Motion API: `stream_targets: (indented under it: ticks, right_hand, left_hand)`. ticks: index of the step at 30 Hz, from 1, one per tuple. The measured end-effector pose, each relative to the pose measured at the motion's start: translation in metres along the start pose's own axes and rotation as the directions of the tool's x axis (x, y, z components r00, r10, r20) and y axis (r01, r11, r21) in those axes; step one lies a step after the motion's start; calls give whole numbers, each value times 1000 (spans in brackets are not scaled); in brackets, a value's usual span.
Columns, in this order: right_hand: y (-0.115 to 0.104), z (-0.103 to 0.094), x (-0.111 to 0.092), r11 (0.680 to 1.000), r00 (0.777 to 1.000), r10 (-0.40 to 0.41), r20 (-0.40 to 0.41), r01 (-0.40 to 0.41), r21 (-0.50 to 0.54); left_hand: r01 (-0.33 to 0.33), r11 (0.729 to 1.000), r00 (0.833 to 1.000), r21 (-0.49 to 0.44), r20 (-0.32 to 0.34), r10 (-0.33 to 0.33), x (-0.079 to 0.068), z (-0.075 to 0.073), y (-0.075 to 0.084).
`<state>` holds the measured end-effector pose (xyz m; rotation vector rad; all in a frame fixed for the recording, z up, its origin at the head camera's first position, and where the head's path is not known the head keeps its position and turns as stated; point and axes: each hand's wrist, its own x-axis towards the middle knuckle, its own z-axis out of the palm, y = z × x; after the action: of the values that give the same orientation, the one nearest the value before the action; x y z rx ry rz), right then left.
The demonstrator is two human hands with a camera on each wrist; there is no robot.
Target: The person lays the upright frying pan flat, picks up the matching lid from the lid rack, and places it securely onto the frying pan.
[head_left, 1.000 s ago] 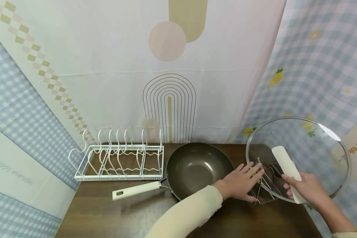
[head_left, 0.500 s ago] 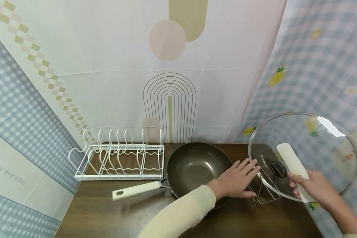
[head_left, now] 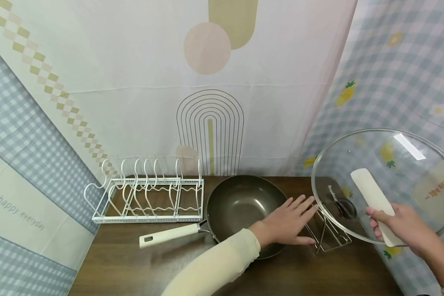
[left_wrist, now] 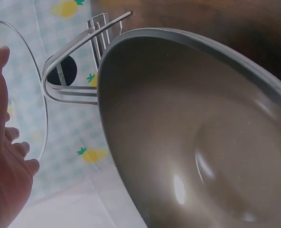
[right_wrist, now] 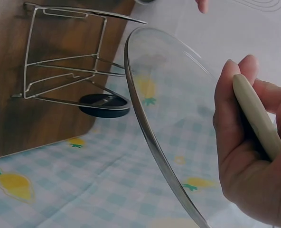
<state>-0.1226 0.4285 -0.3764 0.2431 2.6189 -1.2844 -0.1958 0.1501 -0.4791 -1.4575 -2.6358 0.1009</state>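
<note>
My right hand (head_left: 405, 226) grips the cream bar handle (head_left: 370, 187) of a large clear glass lid (head_left: 429, 176), held tilted above the table's right side. In the right wrist view, the fingers curl round that handle (right_wrist: 257, 111). My left hand (head_left: 290, 224), fingers straight and spread, is over the right side of a dark wok (head_left: 240, 205) with a cream handle (head_left: 170, 236). Its fingertips are near a metal wire stand (head_left: 333, 246); contact is unclear. The stand has a black round part (right_wrist: 105, 105) at one end. In the left wrist view the left hand (left_wrist: 7, 156) holds nothing.
A white wire rack with upright loops (head_left: 148, 220) stands left of the wok on the brown wooden table (head_left: 107, 263). A pale patterned cloth (head_left: 140, 115) hangs behind. Checked cloths hang at the left and right.
The right hand has lifted the lid up and to the right, away from the wire stand. The left hand has drawn back slightly to the left, fingers still spread.
</note>
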Motion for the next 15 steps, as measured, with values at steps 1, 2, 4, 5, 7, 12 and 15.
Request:
stream_targets:
  ticks: [1,2,4,5,7,12,15]
  right_hand:
    - [-2,-1,-1,1000,1000,1,-4,-1,-5]
    - [-3,-2,-1,1000,1000,3,-6,-3,-7]
    - [-6,-3,-2,1000,1000,7,-12,-7,-14]
    - [-8,-3,-3,1000,1000,6,-13,-6,-16]
    - [-10,-3,-3,1000,1000,1,-14,-1,-10]
    - [-13,0,-3,1000,1000,-11,5,11,12]
    - [-14,3,-3,1000,1000,-8,20,8,27]
  left_hand:
    - [-1,1000,1000,-1,-5,1,-1,-1,-1]
    - [-2,1000,1000,-1,-10,2,-2,-1,-2]
    - [-1,1000,1000,-6,-17,1,-5,-1,-4]
    - [0,1000,1000,-6,-22,0,-6,-2,-5]
    - [4,1000,1000,-19,-28,-5,-9,-2,-7]
    - [19,998,999,-57,-34,-21,-18,-4,-14]
    - [21,998,999,-64,-47,-24,-24,-6,-19]
